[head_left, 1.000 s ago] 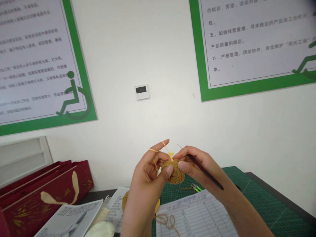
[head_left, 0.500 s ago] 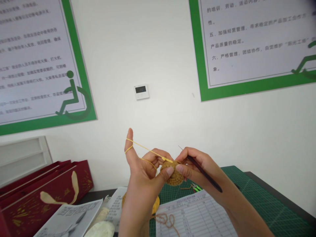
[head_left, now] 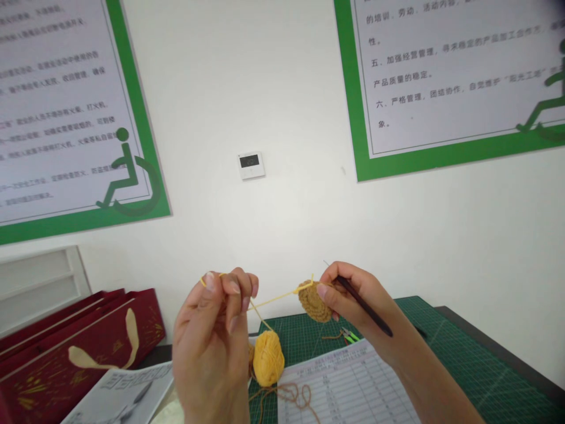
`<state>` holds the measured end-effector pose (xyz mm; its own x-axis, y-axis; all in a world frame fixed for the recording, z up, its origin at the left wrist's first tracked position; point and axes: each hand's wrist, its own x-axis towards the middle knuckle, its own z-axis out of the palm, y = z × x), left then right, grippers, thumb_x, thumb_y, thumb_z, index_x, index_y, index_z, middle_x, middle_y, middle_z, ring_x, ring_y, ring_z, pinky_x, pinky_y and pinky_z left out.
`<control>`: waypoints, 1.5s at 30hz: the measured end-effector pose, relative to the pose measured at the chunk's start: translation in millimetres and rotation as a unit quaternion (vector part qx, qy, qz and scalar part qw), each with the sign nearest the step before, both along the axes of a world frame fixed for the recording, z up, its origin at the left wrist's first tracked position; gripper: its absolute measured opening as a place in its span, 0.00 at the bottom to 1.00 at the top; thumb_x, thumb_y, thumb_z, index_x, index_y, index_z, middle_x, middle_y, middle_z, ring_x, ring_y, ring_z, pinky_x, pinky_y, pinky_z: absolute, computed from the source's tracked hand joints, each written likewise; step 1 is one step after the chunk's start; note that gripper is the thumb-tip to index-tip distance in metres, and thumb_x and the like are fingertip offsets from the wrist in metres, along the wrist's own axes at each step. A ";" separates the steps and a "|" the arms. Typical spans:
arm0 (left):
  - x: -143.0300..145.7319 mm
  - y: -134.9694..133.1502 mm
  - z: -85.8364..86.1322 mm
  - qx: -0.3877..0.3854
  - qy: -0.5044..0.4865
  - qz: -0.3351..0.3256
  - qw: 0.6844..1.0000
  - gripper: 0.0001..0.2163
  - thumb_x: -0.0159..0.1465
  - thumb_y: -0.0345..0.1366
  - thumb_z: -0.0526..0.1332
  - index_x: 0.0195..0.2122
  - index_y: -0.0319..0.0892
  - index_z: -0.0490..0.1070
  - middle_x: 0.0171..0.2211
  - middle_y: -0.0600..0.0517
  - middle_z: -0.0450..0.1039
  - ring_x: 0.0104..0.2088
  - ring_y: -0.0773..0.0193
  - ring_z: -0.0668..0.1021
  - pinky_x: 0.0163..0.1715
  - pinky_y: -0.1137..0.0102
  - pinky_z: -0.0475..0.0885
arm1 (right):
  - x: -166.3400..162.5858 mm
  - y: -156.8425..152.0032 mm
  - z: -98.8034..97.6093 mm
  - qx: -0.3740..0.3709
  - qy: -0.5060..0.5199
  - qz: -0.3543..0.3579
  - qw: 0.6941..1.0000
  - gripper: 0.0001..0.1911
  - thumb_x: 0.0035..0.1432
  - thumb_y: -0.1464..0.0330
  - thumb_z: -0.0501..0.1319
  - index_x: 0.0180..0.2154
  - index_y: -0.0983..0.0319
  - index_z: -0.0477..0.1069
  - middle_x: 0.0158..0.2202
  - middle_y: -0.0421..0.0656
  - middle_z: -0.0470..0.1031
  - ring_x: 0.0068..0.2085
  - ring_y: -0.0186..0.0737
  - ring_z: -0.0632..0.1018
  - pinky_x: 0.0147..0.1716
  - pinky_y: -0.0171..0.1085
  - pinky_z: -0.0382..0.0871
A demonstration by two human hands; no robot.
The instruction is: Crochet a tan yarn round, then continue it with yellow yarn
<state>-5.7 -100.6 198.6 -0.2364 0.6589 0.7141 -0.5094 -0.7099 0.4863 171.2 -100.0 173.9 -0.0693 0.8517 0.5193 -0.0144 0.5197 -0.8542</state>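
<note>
My right hand (head_left: 348,294) pinches a round brown crochet piece (head_left: 314,303) between thumb and finger and also holds a crochet hook with a dark handle (head_left: 365,309). The hook's thin metal tip shows above the index finger. A bit of yellow yarn (head_left: 282,298) is joined to the piece's upper edge and stretches left to my left hand (head_left: 216,335). The left fingers are curled closed around that yarn, away from the piece. Another length runs from the left fingers down to a yellow yarn ball (head_left: 268,358) on the table.
A green cutting mat (head_left: 468,353) covers much of the table, with a printed sheet (head_left: 348,386) on it. Loose brown yarn (head_left: 286,393) and green-handled snips (head_left: 350,335) lie nearby. Dark red gift bags (head_left: 88,347) and a paper (head_left: 123,391) are at left.
My left hand has let go of the brown piece and moved left, its raised index finger now curled in. The yellow ball has come into fuller view. My right hand keeps the piece and hook.
</note>
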 end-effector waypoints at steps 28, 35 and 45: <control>6.8 -3.2 -4.9 -0.070 0.020 0.069 0.995 0.04 0.53 0.35 0.70 0.26 0.42 0.78 0.28 0.54 0.75 0.33 0.70 0.74 0.39 0.75 0.71 | -12.9 5.4 -3.4 0.038 0.028 -0.142 0.989 0.11 0.51 0.61 0.62 0.27 0.61 0.64 0.18 0.36 0.64 0.20 0.32 0.66 0.20 0.33 0.59; 1.3 -10.6 -8.1 -0.101 0.008 0.159 0.982 0.04 0.55 0.34 0.69 0.32 0.45 0.78 0.34 0.55 0.76 0.37 0.69 0.76 0.40 0.76 0.71 | -15.2 1.6 -0.6 0.021 0.072 -0.127 0.989 0.13 0.52 0.59 0.63 0.28 0.61 0.63 0.19 0.36 0.66 0.20 0.32 0.69 0.21 0.32 0.63; 25.8 -4.0 -13.1 -0.088 0.309 0.109 0.941 0.11 0.52 0.33 0.69 0.38 0.44 0.77 0.31 0.51 0.74 0.32 0.63 0.73 0.34 0.67 0.70 | -29.9 -2.7 -10.2 0.039 0.177 -0.007 0.983 0.12 0.58 0.59 0.61 0.32 0.60 0.65 0.27 0.37 0.69 0.28 0.33 0.70 0.32 0.34 0.67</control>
<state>20.2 -104.6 185.4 0.0460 0.7633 0.6444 0.0576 -0.6460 0.7611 141.2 -102.7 163.7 0.1393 0.8081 0.5723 -0.2958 0.5855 -0.7548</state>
